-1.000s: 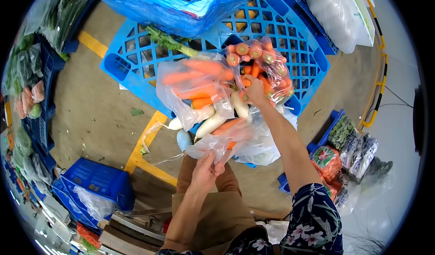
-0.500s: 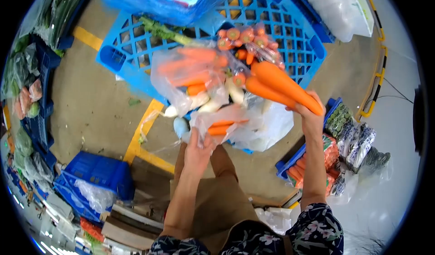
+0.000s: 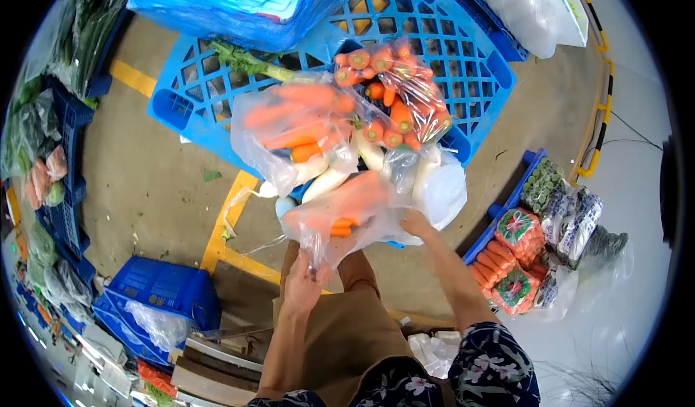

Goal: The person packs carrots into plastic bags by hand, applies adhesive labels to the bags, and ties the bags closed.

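A clear plastic bag (image 3: 347, 201) with carrots inside is low in the middle. My left hand (image 3: 305, 275) is closed on the gathered plastic at its lower left. At the bag's right edge, my right hand (image 3: 414, 223) has its fingers closed on the plastic. Behind lie white radishes (image 3: 327, 183) and another bag of carrots (image 3: 293, 125) on the left. An open bag of carrots (image 3: 398, 96), stem ends up, sits to the right on the blue pallet (image 3: 467, 81). A white bag (image 3: 441, 193) lies beyond my right hand.
A blue-lined crate (image 3: 246, 16) of greens stands at the top. Blue crates (image 3: 163, 291) are at lower left. Packed carrots (image 3: 499, 266) and other bagged produce are on the right. Leafy vegetables (image 3: 72, 38) line the far left.
My right hand lifted large carrots from the right-hand bag and brought them over; it now holds the edge of the near bag, which looks fuller. The view has shifted slightly.
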A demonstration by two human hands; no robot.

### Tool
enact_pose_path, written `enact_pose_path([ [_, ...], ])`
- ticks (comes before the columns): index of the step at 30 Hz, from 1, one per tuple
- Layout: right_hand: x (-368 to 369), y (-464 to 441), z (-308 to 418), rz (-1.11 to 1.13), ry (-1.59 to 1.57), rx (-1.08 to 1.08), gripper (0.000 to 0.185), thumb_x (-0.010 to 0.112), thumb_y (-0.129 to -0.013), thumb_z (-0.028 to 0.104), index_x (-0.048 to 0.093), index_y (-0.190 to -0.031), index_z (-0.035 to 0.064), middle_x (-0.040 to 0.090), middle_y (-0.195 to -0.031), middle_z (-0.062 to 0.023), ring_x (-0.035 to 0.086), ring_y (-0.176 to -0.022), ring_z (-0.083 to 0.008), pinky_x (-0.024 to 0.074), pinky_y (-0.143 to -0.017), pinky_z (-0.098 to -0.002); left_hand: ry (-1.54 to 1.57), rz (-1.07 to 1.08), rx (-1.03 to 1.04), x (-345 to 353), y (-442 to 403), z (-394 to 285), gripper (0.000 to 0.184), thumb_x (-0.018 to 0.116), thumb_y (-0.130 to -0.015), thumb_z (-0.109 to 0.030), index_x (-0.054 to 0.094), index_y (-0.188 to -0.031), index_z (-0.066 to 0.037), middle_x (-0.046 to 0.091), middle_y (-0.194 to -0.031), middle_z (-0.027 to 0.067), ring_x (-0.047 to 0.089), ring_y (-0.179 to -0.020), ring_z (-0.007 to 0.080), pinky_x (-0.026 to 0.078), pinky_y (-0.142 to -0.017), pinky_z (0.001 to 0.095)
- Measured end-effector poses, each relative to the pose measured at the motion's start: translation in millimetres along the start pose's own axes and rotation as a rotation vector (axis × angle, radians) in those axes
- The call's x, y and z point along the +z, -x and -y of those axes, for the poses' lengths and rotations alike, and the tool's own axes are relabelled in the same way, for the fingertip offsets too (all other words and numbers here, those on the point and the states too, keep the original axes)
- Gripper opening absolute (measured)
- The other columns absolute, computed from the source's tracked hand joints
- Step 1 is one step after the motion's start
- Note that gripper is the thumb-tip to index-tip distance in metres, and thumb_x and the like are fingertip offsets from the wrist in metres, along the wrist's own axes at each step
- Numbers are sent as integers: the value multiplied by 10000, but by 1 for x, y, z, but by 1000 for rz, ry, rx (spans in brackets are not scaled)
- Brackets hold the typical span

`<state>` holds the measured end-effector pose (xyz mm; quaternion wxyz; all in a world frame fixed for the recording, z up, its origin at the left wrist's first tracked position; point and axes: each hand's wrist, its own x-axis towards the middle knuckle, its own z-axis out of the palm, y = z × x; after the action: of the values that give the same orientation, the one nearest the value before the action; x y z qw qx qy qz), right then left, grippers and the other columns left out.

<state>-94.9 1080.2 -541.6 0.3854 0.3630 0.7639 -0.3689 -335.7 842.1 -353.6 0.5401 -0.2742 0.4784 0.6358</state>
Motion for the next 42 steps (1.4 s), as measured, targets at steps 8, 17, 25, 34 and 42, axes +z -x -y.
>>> enact_pose_path([
  [8, -194, -29, 165, -504, -289, -398, 214, 560, -819, 119, 592, -975, -24, 629, -860, -205, 622, -748, -318, 476, -671, -376, 168, 130, -23, 14, -6, -5, 388, 297, -1002, -398, 509, -1046, -76, 439, -650, -1, 368, -569, 130, 342, -620, 300],
  [17, -191, -232, 198, -840, -1324, 106, 449, 720, -724, 129, 517, -1091, -32, 613, -1012, -217, 610, -899, -360, 491, -808, -411, 186, 137, -88, 10, -7, -13, 390, 284, -1009, -360, 480, -955, -27, 455, -669, 34, 419, -609, 159, 388, -659, 311],
  [25, -211, -204, 208, -991, -42, -108, 983, 804, -628, 234, 252, -1413, 19, 594, -1074, -235, 543, -1025, -396, 426, -874, -460, 121, 197, -115, 10, -11, -19, 387, 297, -1005, -367, 479, -890, -45, 437, -618, 39, 406, -597, 160, 357, -626, 301],
  [34, -170, -271, 138, -1143, -125, -157, 729, 779, -648, 204, 429, -1260, 18, 627, -873, -195, 617, -731, -357, 487, -671, -446, 217, 215, -156, 13, -15, -13, 368, 297, -1006, -366, 474, -902, -61, 435, -616, 36, 382, -580, 146, 347, -620, 298],
  [42, -192, -223, 198, -1104, -406, 152, 526, 630, -704, 38, 505, -1215, 54, 575, -1018, -230, 581, -909, -365, 479, -789, -426, 160, 183, -115, 15, -20, -18, 401, 296, -1001, -396, 485, -944, -47, 434, -610, 30, 391, -592, 150, 358, -647, 300],
])
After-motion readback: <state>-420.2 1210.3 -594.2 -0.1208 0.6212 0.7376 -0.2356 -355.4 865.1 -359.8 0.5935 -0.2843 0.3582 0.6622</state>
